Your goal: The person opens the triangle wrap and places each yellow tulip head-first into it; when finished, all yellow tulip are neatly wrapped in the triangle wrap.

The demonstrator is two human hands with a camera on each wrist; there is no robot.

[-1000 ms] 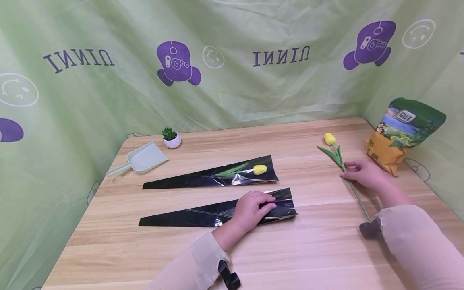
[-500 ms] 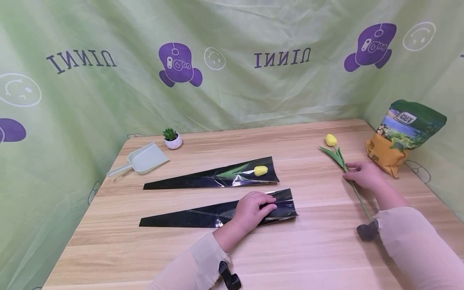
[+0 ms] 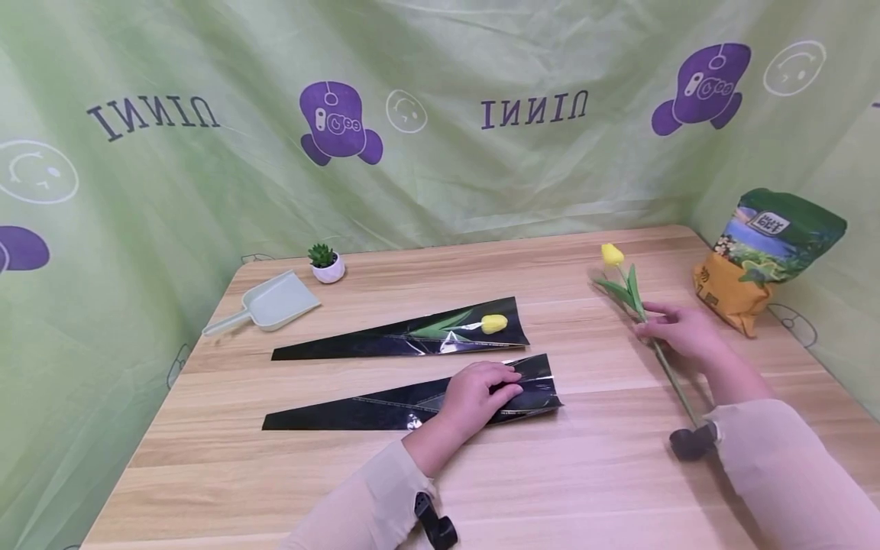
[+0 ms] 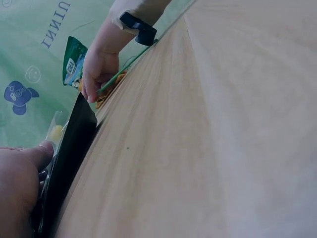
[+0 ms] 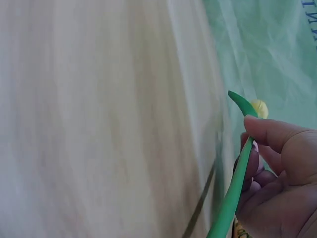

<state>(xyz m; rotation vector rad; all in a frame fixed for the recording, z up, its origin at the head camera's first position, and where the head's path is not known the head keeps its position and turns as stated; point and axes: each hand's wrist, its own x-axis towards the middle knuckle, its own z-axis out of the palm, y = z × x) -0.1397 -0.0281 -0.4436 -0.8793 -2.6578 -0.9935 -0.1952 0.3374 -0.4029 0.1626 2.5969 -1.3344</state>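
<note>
In the head view, my left hand [image 3: 474, 397] rests on the near black flower sleeve [image 3: 344, 409], close to its wide end. The left wrist view shows the thumb against the sleeve's clear front film. My right hand [image 3: 677, 330] pinches the green stem of a yellow tulip [image 3: 612, 255], just below its leaves. In the right wrist view, the stem [image 5: 232, 203] passes between thumb and fingers, and its shadow lies apart on the table. Behind the near sleeve lies another black sleeve [image 3: 357, 344] with a yellow tulip [image 3: 493, 324] inside it.
A pale dustpan [image 3: 278, 300] lies at the left, with a small potted succulent [image 3: 326, 266] behind it. A green and orange bag [image 3: 763, 256] stands at the right edge of the wooden table [image 3: 309, 489]. Green printed cloth [image 3: 440, 176] hangs behind.
My right hand has shifted slightly left with the tulip, and the flower head has swung left and up in view. My left hand stays almost in place, with the near sleeve shifted very slightly left.
</note>
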